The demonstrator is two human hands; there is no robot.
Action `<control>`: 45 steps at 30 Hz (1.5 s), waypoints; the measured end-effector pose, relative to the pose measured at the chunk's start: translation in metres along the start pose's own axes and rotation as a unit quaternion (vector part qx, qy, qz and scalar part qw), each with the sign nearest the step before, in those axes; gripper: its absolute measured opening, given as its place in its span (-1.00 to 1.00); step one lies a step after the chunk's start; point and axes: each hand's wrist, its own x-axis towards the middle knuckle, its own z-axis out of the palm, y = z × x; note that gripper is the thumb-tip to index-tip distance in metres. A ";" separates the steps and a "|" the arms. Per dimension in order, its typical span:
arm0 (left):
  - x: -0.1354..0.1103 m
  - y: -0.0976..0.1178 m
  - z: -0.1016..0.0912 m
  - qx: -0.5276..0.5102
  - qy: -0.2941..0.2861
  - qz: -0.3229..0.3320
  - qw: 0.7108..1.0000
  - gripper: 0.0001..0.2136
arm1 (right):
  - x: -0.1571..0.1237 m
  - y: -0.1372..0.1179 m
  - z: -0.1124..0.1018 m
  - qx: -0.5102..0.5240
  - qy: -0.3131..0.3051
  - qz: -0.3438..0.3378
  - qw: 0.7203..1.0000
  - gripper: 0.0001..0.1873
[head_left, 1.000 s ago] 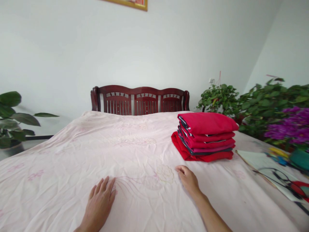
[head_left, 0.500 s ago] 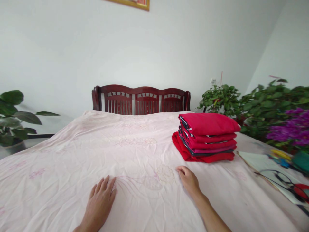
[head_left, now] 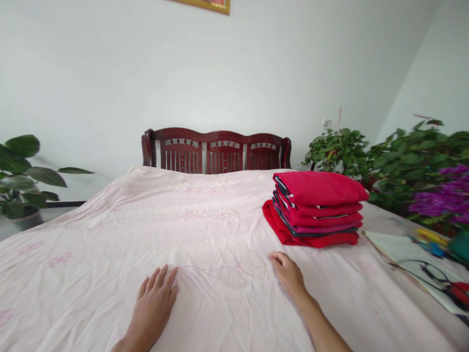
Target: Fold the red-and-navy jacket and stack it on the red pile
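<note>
My left hand (head_left: 154,298) lies flat on the pale pink bed sheet (head_left: 205,234), palm down, its fingers stretched toward the headboard. To the right, my right hand (head_left: 287,275) rests on the sheet beside a stitched flower, with its fingers curled in and nothing visible in them. A stack of folded red clothes (head_left: 318,190), with dark and magenta layers among them, sits just beyond my right hand, apart from it. The lowest red piece sticks out on the stack's left side.
A dark wooden headboard (head_left: 223,151) stands at the wall. Potted plants flank the bed, one with large leaves (head_left: 27,171) at left and leafy ones (head_left: 337,149) at right, near purple flowers (head_left: 445,195). Black cables (head_left: 427,269) lie over a white sheet at the right edge.
The whole view has shifted very slightly, with the scene now a little farther right. Both hands and the clothes stack stay in place.
</note>
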 end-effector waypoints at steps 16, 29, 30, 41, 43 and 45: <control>0.001 0.001 -0.003 -0.008 -0.005 -0.003 1.000 -0.54 | -0.002 -0.003 -0.002 0.002 -0.001 -0.002 1.000 -0.66; 0.002 0.002 -0.010 0.000 -0.025 0.000 1.000 -0.53 | -0.001 -0.008 -0.004 0.008 0.001 0.012 1.000 -0.70; 0.003 0.001 -0.010 0.000 -0.025 0.000 1.000 -0.52 | -0.001 -0.008 -0.004 0.011 0.001 0.012 1.000 -0.70; 0.003 -0.004 0.000 -0.006 0.010 0.009 1.000 -0.52 | 0.000 -0.002 -0.002 0.017 0.000 -0.001 1.000 -0.68; 0.002 -0.004 0.001 -0.009 0.014 0.010 1.000 -0.52 | -0.001 -0.003 -0.002 0.014 0.001 0.000 1.000 -0.68; 0.002 -0.004 0.001 -0.011 0.013 0.011 1.000 -0.53 | -0.001 -0.004 -0.003 0.010 0.000 0.004 1.000 -0.68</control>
